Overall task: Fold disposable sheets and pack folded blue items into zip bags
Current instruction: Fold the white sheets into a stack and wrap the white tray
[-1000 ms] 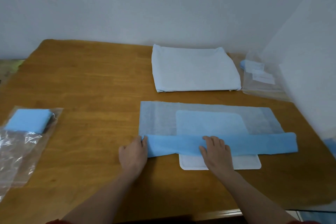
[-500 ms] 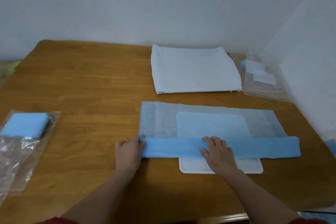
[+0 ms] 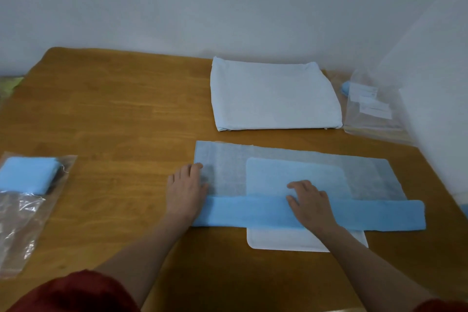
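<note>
Both hands have slid farther, each grip empty and flat: left hand on the left edge of the blue sheet, right hand across its folded band near the right of the tabletop; another fold seems next.

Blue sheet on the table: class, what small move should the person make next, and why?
Probably fold the blue sheet over once more, away from the body. Its near edge is already a folded band; the left hand at its end and the right hand near its middle rest flat, and the rest lies unfolded beyond, over a white board.
</note>
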